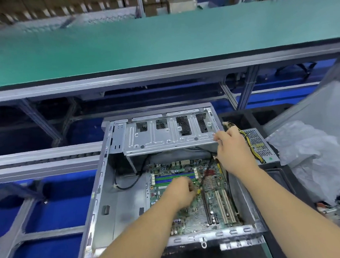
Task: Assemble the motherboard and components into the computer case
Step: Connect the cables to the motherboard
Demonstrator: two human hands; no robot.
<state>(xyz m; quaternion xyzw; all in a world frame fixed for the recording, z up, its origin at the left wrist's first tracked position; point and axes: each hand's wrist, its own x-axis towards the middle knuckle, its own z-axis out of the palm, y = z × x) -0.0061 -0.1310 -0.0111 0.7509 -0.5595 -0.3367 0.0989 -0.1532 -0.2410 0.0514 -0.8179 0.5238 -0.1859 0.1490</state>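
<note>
An open grey metal computer case (101, 195) lies flat in front of me. A green motherboard (198, 214) with blue memory slots and white expansion slots sits inside it on the right. My left hand (181, 191) is over the middle of the board, fingers curled and pinching a small yellow-tipped connector on a thin black cable. My right hand (234, 150) is at the case's far right corner, fingers curled at the right end of the silver drive cage (165, 137); what it holds is hidden. A power supply (258, 144) with yellow and black wires lies just right of the case.
Crumpled clear plastic wrap (309, 150) lies at the right beside black foam trays (245, 116). A green conveyor belt (158, 40) runs across the back above a metal frame. Blue bins (55, 209) sit under the rails at the left. Cardboard boxes stand far behind.
</note>
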